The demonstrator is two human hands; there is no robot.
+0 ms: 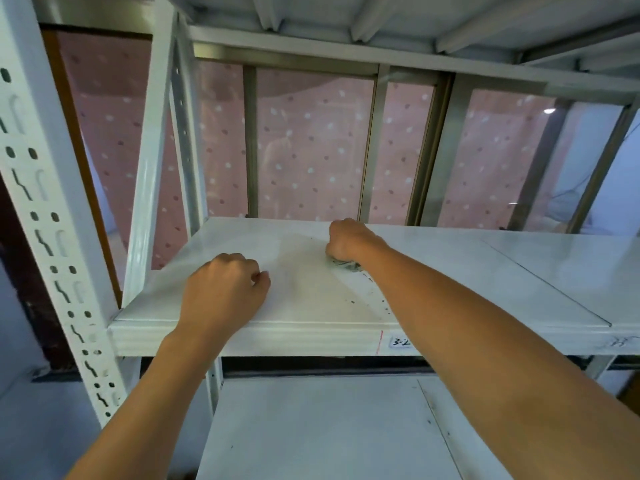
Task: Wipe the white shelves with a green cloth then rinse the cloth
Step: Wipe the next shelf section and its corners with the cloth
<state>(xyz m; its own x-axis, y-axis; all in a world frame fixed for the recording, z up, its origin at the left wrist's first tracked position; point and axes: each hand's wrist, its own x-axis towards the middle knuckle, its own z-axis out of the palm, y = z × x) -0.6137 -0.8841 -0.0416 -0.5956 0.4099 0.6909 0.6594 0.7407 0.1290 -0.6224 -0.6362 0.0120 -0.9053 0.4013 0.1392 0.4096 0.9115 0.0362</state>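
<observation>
A white metal shelf (467,271) runs across the middle of the head view at chest height. My right hand (351,242) is far back on it, fingers closed over a bunched green cloth (344,265) pressed to the surface; only a small edge of the cloth shows under the hand. A damp streak and dark specks lie on the shelf around and in front of that hand. My left hand (225,289) rests on the shelf near its front edge, fingers curled in, holding nothing.
A perforated white upright (52,237) stands at the left. Another shelf (329,427) lies below and the underside of one (381,15) is overhead. Behind the rack are windows with a pink dotted curtain (311,150). A label "3-2" (400,342) marks the front lip.
</observation>
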